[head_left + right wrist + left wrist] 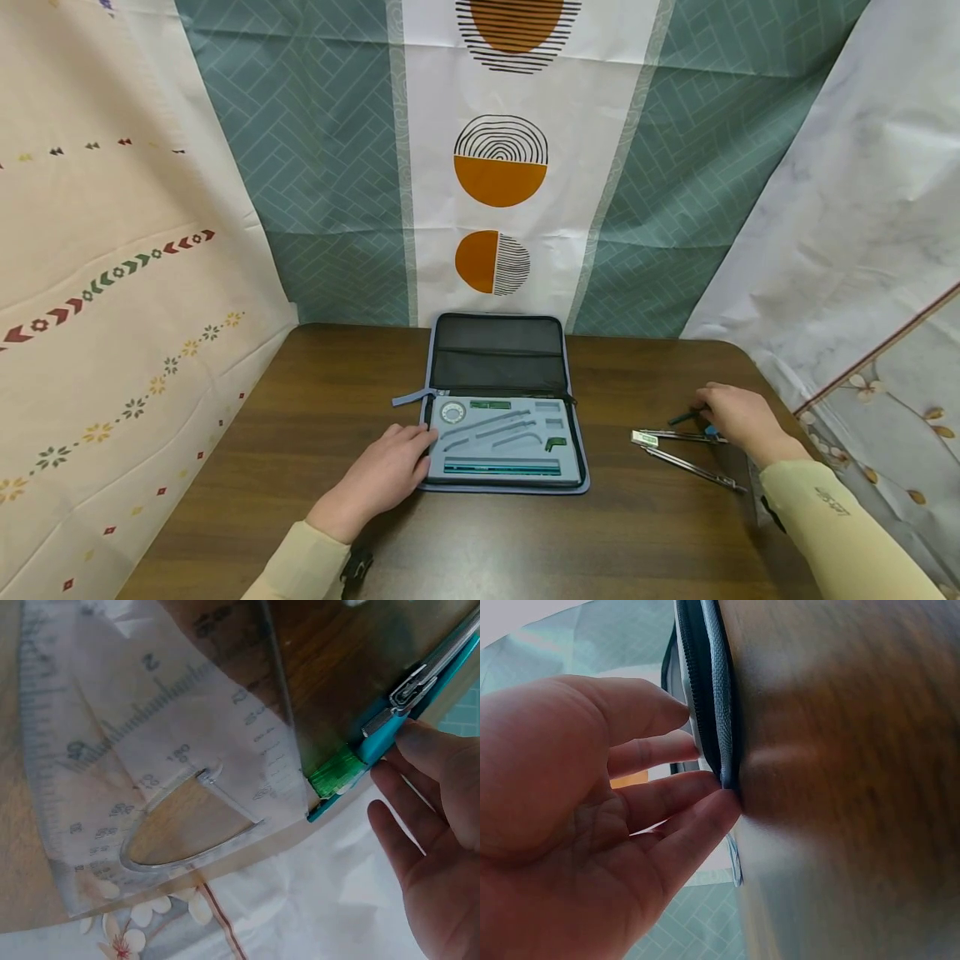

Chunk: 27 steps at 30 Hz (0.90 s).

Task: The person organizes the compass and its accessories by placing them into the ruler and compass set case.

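A zipped drawing-instrument case (487, 492) lies unfolded on the table, its pale blue tray (465, 433) facing up. My left hand (393, 462) rests at the case's left edge; in the left wrist view its loosely extended fingertips touch the zipper edge (721, 690). At the table's right side my right hand (742, 418) pinches a short dark green piece (682, 417) by its end. In the right wrist view its fingertips are at a teal strip (386, 742) beside a green piece (337, 774). Two metal compasses (693, 469) and a white eraser (644, 438) lie by that hand.
A clear plastic ruler piece with an oval cutout (97, 817) fills much of the right wrist view. In the tray sit a round dial-like piece (453, 412), a green sharpener (555, 443) and teal pencils (501, 467). Patterned cloths (337, 208) hang around the table (330, 375).
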Available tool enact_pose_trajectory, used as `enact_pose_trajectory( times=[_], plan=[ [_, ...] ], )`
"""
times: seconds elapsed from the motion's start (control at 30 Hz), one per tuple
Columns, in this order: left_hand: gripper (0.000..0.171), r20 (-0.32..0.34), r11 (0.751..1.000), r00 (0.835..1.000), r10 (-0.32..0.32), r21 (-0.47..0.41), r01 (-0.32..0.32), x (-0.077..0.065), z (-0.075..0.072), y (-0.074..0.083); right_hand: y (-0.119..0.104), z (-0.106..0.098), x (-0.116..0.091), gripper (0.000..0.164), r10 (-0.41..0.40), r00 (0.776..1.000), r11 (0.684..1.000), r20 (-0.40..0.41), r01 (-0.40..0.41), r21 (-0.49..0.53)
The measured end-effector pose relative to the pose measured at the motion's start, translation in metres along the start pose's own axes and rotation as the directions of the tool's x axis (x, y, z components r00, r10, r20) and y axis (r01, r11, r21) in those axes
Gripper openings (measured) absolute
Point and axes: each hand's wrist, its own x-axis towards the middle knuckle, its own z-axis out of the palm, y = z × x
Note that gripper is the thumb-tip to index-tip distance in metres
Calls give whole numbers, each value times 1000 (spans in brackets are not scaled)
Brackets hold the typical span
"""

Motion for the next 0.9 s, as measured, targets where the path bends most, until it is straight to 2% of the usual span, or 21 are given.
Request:
enact_pose_trajectory(
  times=[0.3,0.63,0.9],
  plan=[
    [37,6,1000,1000,-4,5,4,0,1,0,1,5,4,21,-29,999,1000,29,29,-6],
    [36,-11,1000,1000,16,9,-16,-1,2,-1,-2,6,8,25,-40,999,998,10,40,45],
    [36,-21,1000,1000,15,13,-15,-1,1,-1,-15,0,17,26,-73,997,994,-36,76,85]
  ],
)
